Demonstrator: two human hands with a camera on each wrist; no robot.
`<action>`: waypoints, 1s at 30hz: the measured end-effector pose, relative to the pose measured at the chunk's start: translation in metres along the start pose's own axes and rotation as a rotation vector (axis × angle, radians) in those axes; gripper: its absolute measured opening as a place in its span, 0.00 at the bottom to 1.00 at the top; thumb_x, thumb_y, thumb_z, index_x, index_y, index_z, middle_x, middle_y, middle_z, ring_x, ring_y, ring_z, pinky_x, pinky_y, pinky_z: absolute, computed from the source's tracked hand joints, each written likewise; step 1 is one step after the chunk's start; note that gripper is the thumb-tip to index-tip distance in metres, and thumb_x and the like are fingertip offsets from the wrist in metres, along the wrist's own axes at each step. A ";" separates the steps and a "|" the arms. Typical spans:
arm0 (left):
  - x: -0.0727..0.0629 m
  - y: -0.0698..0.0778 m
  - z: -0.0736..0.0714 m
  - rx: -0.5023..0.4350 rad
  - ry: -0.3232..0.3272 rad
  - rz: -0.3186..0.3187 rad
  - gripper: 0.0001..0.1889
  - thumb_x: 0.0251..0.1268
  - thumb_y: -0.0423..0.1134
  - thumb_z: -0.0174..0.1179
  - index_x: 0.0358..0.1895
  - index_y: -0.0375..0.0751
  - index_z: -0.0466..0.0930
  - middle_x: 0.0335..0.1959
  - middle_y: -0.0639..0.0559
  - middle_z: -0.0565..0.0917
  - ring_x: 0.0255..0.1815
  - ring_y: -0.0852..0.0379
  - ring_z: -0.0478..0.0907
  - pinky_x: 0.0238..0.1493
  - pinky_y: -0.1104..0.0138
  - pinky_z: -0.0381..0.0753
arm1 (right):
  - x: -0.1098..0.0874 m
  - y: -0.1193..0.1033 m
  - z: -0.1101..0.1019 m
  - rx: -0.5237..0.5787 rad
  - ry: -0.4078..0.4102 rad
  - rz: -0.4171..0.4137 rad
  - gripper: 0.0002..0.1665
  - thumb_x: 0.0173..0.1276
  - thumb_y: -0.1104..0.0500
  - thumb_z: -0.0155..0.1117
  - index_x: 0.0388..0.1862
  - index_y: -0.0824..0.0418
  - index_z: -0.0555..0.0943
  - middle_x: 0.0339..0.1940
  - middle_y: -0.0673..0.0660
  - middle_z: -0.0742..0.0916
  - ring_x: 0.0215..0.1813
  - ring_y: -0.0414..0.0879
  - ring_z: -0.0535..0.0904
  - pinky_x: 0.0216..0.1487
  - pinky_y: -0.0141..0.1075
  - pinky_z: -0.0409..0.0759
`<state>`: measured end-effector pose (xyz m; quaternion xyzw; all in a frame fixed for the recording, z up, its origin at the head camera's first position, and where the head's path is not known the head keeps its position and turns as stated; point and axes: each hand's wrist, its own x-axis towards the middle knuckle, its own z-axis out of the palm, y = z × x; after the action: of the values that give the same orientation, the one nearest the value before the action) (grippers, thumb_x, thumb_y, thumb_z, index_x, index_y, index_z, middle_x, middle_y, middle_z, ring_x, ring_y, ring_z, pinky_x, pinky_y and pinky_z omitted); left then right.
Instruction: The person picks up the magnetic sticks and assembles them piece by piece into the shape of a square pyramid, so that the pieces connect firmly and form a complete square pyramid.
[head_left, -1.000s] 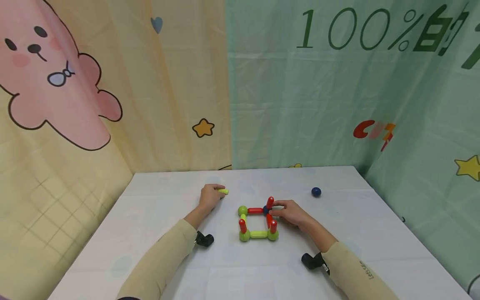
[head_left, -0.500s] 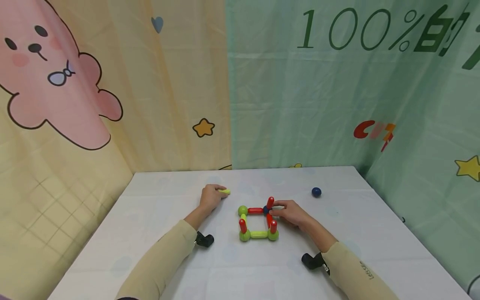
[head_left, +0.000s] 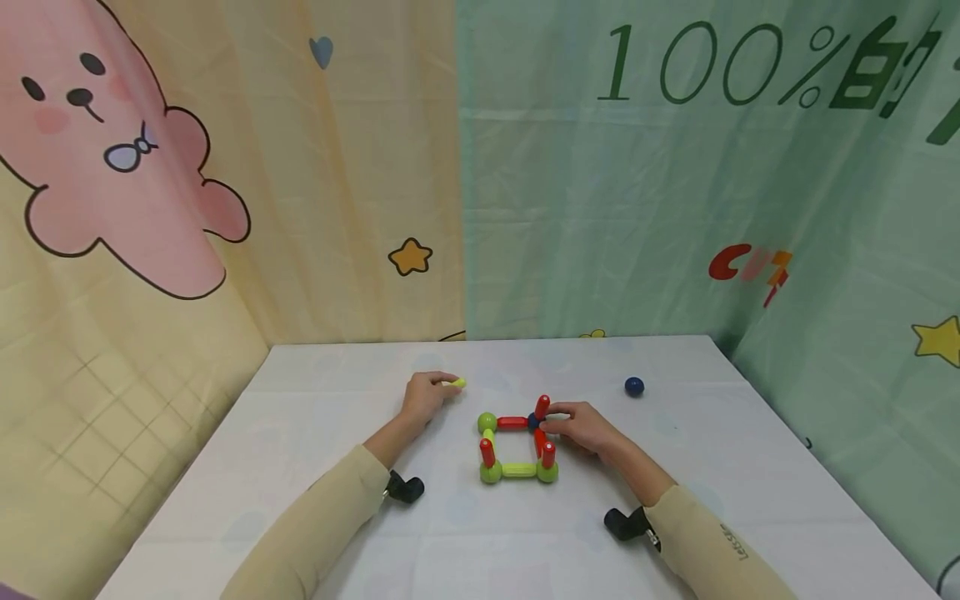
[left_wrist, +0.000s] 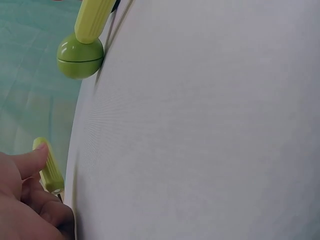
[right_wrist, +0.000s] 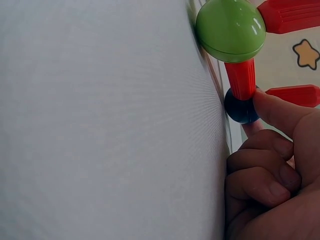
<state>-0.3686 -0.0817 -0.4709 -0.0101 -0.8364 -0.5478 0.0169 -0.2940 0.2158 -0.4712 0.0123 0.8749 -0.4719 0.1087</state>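
Toward the back of the white table, my left hand (head_left: 426, 397) pinches a yellow-green magnetic rod (left_wrist: 49, 167) between thumb and finger. Right of it lies a square frame of rods and balls. Three of its corners are green balls (head_left: 491, 472); the back right one is a dark blue ball (right_wrist: 241, 109). Red rods (head_left: 549, 454) stand up from both front corners and from the blue corner. My right hand (head_left: 587, 426) holds that blue ball from the right, thumb at its side and the other fingers curled near the tabletop.
A loose dark blue ball (head_left: 634, 387) lies at the back right of the white table (head_left: 465, 550). Printed curtains (head_left: 360, 167) hang behind the table and along its sides. Black wrist cameras (head_left: 405, 489) stick out below both sleeves.
My left hand has shifted slightly right with the yellow-green rod, of which less now shows beyond the fingers. The right hand keeps its place at the blue ball.
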 end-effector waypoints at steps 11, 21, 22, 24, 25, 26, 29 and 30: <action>-0.010 0.004 0.008 -0.095 -0.065 -0.043 0.11 0.61 0.40 0.70 0.46 0.46 0.90 0.60 0.46 0.82 0.55 0.50 0.74 0.56 0.57 0.74 | 0.000 -0.001 0.000 0.004 0.001 -0.004 0.26 0.65 0.48 0.71 0.61 0.52 0.83 0.25 0.52 0.72 0.22 0.46 0.63 0.26 0.35 0.58; -0.024 0.011 0.008 -0.181 -0.120 -0.043 0.12 0.64 0.39 0.69 0.48 0.42 0.89 0.43 0.49 0.85 0.38 0.55 0.74 0.36 0.68 0.73 | 0.001 0.000 -0.001 -0.009 0.000 -0.013 0.27 0.63 0.47 0.72 0.60 0.53 0.83 0.39 0.53 0.80 0.33 0.48 0.69 0.31 0.37 0.62; -0.025 0.012 0.008 -0.192 -0.125 -0.043 0.12 0.64 0.39 0.69 0.48 0.42 0.89 0.41 0.49 0.85 0.36 0.56 0.74 0.35 0.68 0.73 | 0.001 0.000 -0.001 -0.013 0.000 -0.016 0.27 0.63 0.47 0.72 0.61 0.53 0.83 0.44 0.54 0.81 0.37 0.48 0.70 0.33 0.37 0.63; -0.026 0.012 0.009 -0.205 -0.138 -0.042 0.12 0.64 0.40 0.69 0.49 0.42 0.89 0.38 0.51 0.84 0.32 0.57 0.72 0.30 0.69 0.70 | 0.001 0.001 -0.001 -0.012 0.000 -0.019 0.27 0.63 0.47 0.72 0.61 0.53 0.83 0.48 0.54 0.82 0.41 0.49 0.71 0.34 0.38 0.64; -0.027 0.012 0.009 -0.215 -0.145 -0.045 0.13 0.64 0.40 0.69 0.49 0.42 0.89 0.37 0.52 0.83 0.29 0.58 0.70 0.27 0.69 0.68 | 0.001 0.001 -0.001 -0.010 0.000 -0.020 0.27 0.63 0.47 0.72 0.61 0.53 0.83 0.48 0.55 0.82 0.41 0.49 0.71 0.34 0.38 0.64; -0.029 0.012 0.010 -0.224 -0.151 -0.049 0.13 0.64 0.41 0.69 0.50 0.43 0.89 0.36 0.53 0.82 0.26 0.59 0.68 0.25 0.70 0.66 | 0.001 0.001 -0.001 -0.008 -0.001 -0.019 0.27 0.63 0.47 0.72 0.61 0.53 0.83 0.47 0.55 0.82 0.39 0.49 0.71 0.33 0.38 0.64; -0.033 0.014 0.011 -0.262 -0.178 -0.060 0.14 0.63 0.42 0.70 0.51 0.44 0.89 0.32 0.55 0.79 0.18 0.60 0.60 0.18 0.70 0.59 | 0.001 0.001 -0.001 0.000 -0.001 -0.016 0.27 0.64 0.48 0.72 0.61 0.53 0.83 0.40 0.55 0.79 0.31 0.48 0.68 0.30 0.37 0.60; -0.034 0.014 0.012 -0.282 -0.189 -0.063 0.15 0.62 0.42 0.70 0.51 0.44 0.88 0.30 0.55 0.79 0.17 0.61 0.58 0.17 0.70 0.58 | 0.001 0.001 -0.001 0.000 0.000 -0.014 0.27 0.64 0.48 0.71 0.61 0.53 0.83 0.37 0.55 0.78 0.28 0.48 0.66 0.29 0.37 0.59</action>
<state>-0.3342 -0.0653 -0.4640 -0.0374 -0.7491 -0.6564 -0.0806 -0.2946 0.2166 -0.4716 0.0060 0.8749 -0.4726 0.1055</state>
